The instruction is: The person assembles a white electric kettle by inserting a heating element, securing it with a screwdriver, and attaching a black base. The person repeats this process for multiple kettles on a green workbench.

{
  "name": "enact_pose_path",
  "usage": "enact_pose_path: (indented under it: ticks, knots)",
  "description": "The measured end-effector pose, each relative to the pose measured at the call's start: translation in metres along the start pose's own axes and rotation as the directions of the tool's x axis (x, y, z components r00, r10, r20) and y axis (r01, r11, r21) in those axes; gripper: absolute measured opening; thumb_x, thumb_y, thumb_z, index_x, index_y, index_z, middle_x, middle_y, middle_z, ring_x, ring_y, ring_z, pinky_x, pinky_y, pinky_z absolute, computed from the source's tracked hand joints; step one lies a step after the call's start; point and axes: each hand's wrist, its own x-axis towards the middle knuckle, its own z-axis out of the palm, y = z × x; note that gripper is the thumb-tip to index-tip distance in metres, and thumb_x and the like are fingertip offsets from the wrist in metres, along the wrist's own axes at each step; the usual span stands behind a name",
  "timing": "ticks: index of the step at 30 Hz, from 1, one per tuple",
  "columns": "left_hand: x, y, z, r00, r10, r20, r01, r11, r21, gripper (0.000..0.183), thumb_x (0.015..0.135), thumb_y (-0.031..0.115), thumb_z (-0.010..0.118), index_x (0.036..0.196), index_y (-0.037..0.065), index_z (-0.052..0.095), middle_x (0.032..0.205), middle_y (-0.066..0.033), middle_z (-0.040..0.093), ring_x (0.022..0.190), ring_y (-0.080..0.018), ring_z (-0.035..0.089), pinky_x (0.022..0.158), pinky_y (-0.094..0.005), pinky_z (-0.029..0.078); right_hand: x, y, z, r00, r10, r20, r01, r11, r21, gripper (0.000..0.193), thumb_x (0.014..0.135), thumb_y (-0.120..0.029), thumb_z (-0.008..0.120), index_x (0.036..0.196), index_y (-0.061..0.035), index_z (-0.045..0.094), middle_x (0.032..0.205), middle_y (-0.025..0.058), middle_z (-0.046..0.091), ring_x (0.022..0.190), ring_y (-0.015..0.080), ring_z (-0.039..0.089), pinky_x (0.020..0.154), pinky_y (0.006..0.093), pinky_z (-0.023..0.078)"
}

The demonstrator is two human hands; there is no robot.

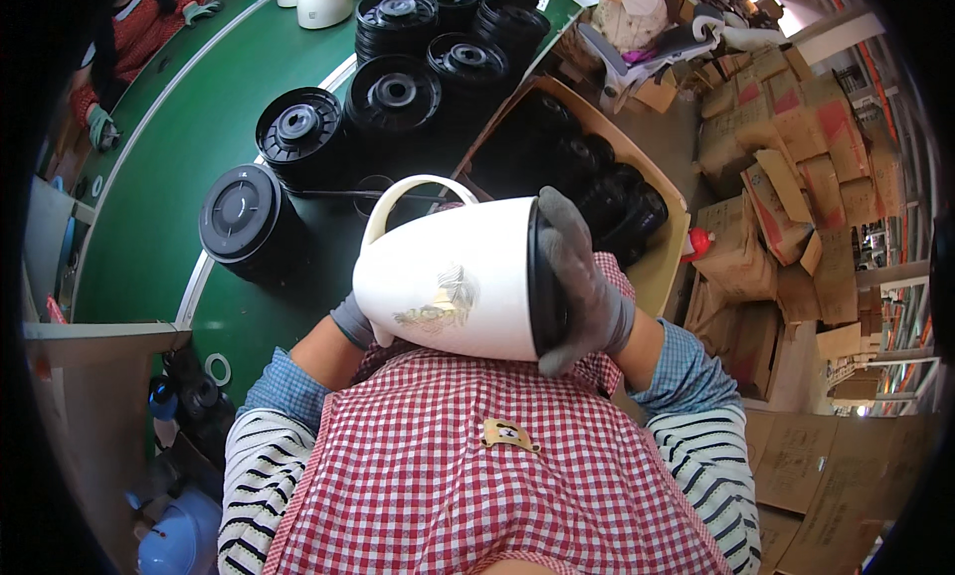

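Observation:
A glossy white jug [448, 277] with a curved handle [413, 187] and a gold floral print lies sideways in front of my apron. Its handle points away from me, and a black base [549, 282] covers its right end. My right hand [582, 287], in a grey glove, wraps round this base, fingers over the far edge and thumb low on the near side. At the jug's left end is my gloved left hand [353, 321], holding it from beneath; its fingers are hidden behind the jug.
Stacks of round black bases [298, 127] stand on the green bench [234, 88], beside a nearer black base [244, 217]. An open carton [676, 217] at right holds more black parts. White jugs [323, 0] stand at the back. Gloved co-worker hands [102, 127] show far left. Cardboard boxes [776, 127] pile up right.

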Motion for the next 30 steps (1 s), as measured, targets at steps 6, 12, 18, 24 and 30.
enact_pose_path:
  ticks: [6,12,18,24,30]
  knots:
    - [0.012,0.028,0.023,0.917,0.379,-0.126,-0.096,0.515,0.852,0.04,0.093,0.014,0.073,0.13,0.0,0.062,0.119,-0.0156,0.072,0.104,-0.0237,0.073,0.091,-0.0371,0.06,-0.004,0.013,-0.001,0.969,0.23,-0.09,-0.236,0.97,-0.057,0.095,0.088,-0.034,0.078,0.16,-0.007,0.022,0.15,0.0191,0.047,0.134,0.0306,0.051,0.113,0.0452,0.043]
    - [0.018,0.002,-0.009,0.981,-0.108,-0.159,0.116,0.992,0.044,0.05,0.105,0.025,0.058,0.149,0.006,0.047,0.141,-0.0162,0.06,0.125,-0.0268,0.063,0.096,-0.0421,0.059,-0.019,-0.008,-0.004,0.991,0.05,-0.122,-0.061,0.994,-0.087,0.11,0.081,-0.075,0.065,0.163,-0.0152,0.023,0.164,0.0238,0.026,0.151,0.0403,0.026,0.121,0.0571,0.024]
    - [0.033,-0.005,0.003,0.933,-0.072,-0.352,0.096,0.994,0.05,0.044,0.101,0.024,0.064,0.14,0.004,0.057,0.132,-0.0182,0.066,0.12,-0.0286,0.066,0.086,-0.0408,0.063,-0.025,0.011,-0.018,0.935,0.34,-0.103,-0.334,0.94,0.072,0.088,0.095,-0.055,0.061,0.164,-0.0181,0.019,0.161,0.0195,0.031,0.145,0.0363,0.039,0.123,0.0542,0.026]
    - [0.038,-0.015,0.016,0.984,-0.173,-0.048,0.172,0.985,-0.021,0.052,0.103,0.028,0.06,0.149,0.006,0.047,0.14,-0.0198,0.06,0.124,-0.0324,0.064,0.091,-0.044,0.061,-0.036,-0.004,-0.014,0.958,0.242,-0.152,-0.252,0.966,-0.053,0.121,0.079,-0.091,0.047,0.164,-0.0124,0.014,0.17,0.0216,0.005,0.156,0.0428,0.01,0.124,0.0587,0.01]
    - [0.024,-0.037,0.037,0.914,-0.4,-0.065,0.38,0.902,-0.207,0.057,0.104,0.033,0.057,0.153,0.008,0.041,0.146,-0.0186,0.055,0.129,-0.0325,0.06,0.096,-0.0444,0.059,-0.056,-0.016,-0.011,0.977,-0.206,-0.063,0.174,0.925,-0.337,0.115,0.076,-0.093,0.046,0.159,-0.0144,0.032,0.165,0.0249,0.02,0.153,0.0492,0.016,0.119,0.0705,0.009]
